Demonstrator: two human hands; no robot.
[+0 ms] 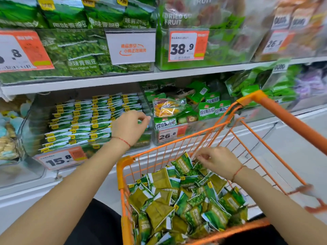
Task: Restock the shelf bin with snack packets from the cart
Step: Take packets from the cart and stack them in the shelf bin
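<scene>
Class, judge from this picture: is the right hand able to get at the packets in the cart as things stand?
Probably yes. The right hand is already inside the open-topped cart, fingers touching a packet on top of the loose pile, with nothing covering it.

Bright even light; edges blurred, wide-angle bowed.

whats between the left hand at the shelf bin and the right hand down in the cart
In the head view, only the orange cart's wire front wall and rim lie between the left hand and the right hand.
</scene>
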